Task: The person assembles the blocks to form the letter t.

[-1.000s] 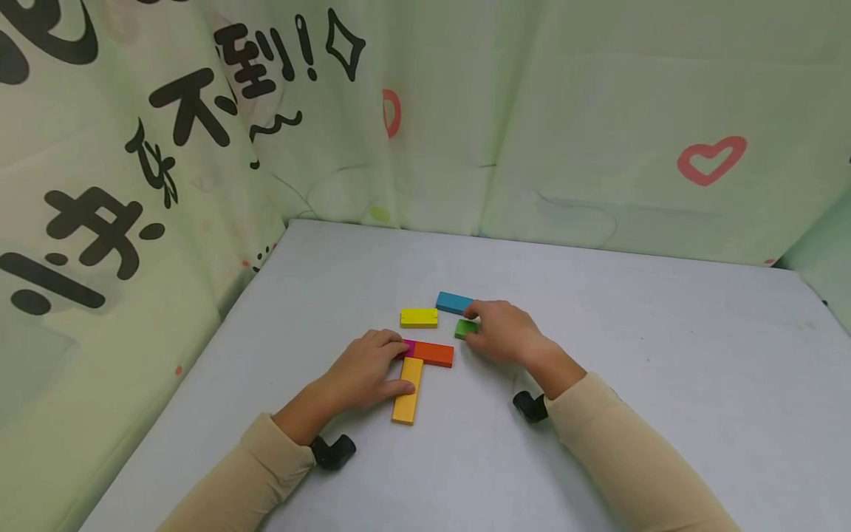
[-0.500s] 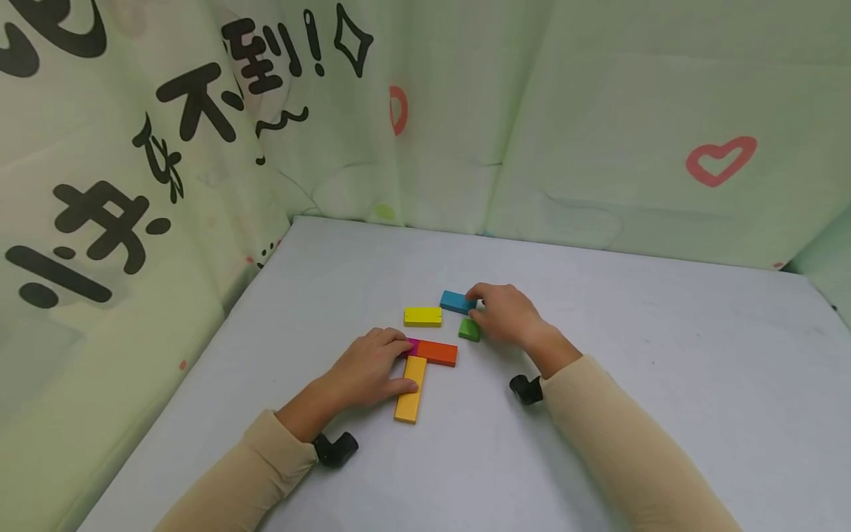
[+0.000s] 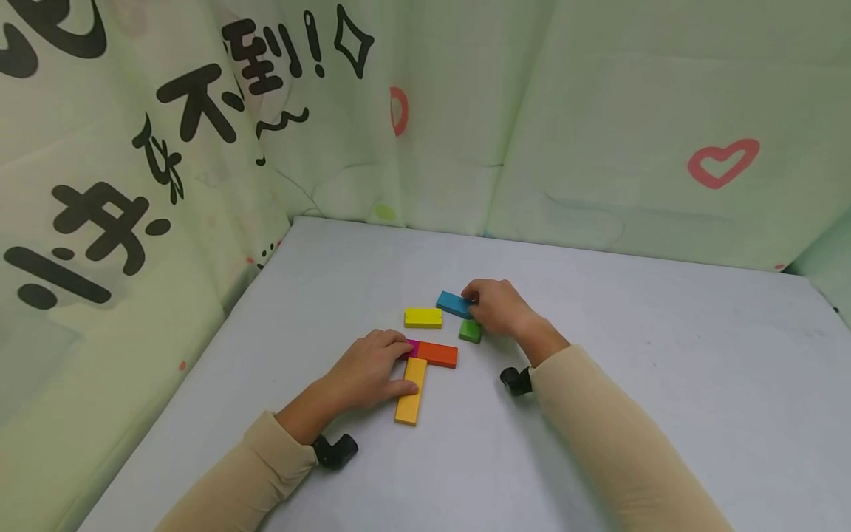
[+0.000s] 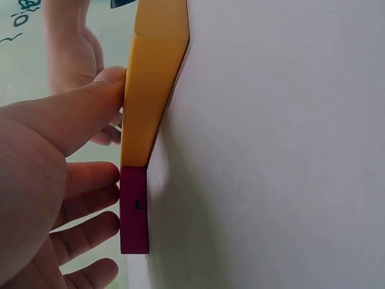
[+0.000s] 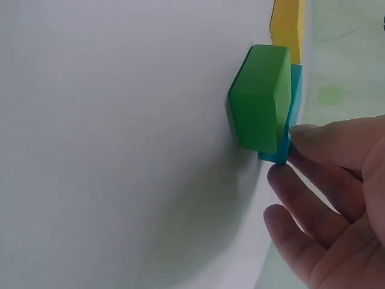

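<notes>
My left hand (image 3: 372,369) rests on the blocks, its thumb on the long orange-yellow block (image 3: 407,411) and its fingertips on the magenta block (image 4: 133,211). The red-orange block (image 3: 440,355) lies against the magenta one, making a T with the long block. My right hand (image 3: 501,307) pinches the right end of the blue block (image 3: 452,303) between thumb and index finger. In the right wrist view its other fingers hang loosely curled. Just in front of the blue block, close under that hand, sits the small green block (image 5: 258,102).
Left of the green block lies a bright yellow block (image 3: 422,318), apart from the T. The white table (image 3: 665,384) runs back to a pale green curtain (image 3: 598,133) with black lettering and red hearts. Black wrist cameras sit near both cuffs.
My right hand has moved from the green block to the blue block, whose right end has shifted slightly left and toward the green one. The left hand keeps its place on the T.
</notes>
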The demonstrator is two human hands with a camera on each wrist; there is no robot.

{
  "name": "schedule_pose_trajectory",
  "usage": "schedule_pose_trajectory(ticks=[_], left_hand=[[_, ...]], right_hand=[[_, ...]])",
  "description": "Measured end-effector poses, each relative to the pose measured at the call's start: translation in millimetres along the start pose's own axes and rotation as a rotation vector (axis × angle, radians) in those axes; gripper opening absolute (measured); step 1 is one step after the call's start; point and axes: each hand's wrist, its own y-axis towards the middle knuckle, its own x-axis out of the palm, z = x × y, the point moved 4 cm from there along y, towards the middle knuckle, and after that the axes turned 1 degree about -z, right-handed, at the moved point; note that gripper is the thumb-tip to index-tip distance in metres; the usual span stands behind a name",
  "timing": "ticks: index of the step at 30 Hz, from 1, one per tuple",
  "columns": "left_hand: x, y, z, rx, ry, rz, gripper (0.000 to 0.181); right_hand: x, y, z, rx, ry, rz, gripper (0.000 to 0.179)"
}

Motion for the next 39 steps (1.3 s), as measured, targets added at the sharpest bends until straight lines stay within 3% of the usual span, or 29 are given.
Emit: schedule_pose_trajectory(ticks=[11,22,28,39], left_hand=[[-1.1,-0.5,0.3,0.007,-0.012,-0.002,0.066],[-3.4,-1.9,0.7,0.020,0.001,0.008,0.066],[-3.2,-2.5,0.9,0.026,-0.008,0.012,0.066],[-1.9,-2.4,0.1,0.037,-0.005,0.017,0.066]], right_hand=[[6.8,2.1,-13.2,-0.010,-0.017,-0.016,0.031],[13.8,-5.6,-25.9,-0.092,-0.048,-0.024,0.029],[17.4,-5.6,-29.6,-0.112,-0.064,-0.031,0.039],[22.8,-1.7,-38.7,-0.082,-0.119,-0.030,0.045]])
